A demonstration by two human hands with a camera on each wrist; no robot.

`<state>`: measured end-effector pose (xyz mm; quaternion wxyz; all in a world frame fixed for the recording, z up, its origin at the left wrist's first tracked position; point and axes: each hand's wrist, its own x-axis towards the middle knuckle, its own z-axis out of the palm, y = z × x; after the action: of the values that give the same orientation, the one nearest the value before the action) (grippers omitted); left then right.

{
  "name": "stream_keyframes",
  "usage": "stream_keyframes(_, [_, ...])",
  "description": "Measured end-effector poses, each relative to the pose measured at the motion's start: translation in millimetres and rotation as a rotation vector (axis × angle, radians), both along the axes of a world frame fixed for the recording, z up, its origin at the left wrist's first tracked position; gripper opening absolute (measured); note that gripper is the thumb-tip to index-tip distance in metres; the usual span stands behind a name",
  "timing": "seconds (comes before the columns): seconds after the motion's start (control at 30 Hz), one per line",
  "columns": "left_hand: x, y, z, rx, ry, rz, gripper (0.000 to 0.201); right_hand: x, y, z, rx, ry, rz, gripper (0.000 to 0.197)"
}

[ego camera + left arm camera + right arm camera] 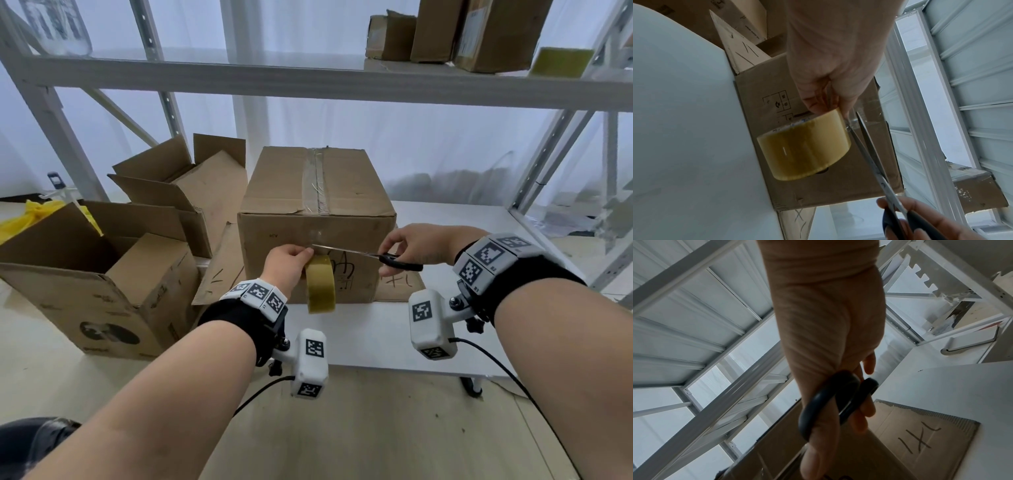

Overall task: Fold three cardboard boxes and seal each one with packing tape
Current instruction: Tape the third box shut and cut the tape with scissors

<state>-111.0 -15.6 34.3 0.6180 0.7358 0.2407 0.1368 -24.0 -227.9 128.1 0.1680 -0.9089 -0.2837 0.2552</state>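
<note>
A closed cardboard box [281, 192] stands on the white table [445, 219], with clear tape along its top seam. In front of it my left hand [287, 265] grips a yellowish roll of packing tape [320, 286] [803, 149] by its upper rim. A strip of clear tape runs from the roll up to the box front. My right hand [416, 245] holds black-handled scissors [400, 260] [830, 400]. Their blades [865, 142] are slightly parted across the clear strip just above the roll.
Two opened cardboard boxes [89, 274] [178, 181] stand left of the table, beside a yellow bag [20, 219]. Flat cardboard [400, 284] lies under the box. The shelf above carries more boxes [479, 31] and another tape roll [561, 61]. White rack posts flank the table.
</note>
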Motion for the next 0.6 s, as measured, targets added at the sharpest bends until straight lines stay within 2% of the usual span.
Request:
stream_keyframes(0.43, [-11,9,9,-0.042,0.045,-0.159,0.013,16,2,-3,0.007,0.133,0.008,0.035])
stream_keyframes(0.6, [-10,10,7,-0.052,0.048,-0.15,0.012,14,25,-11,0.007,0.04,0.083,0.041])
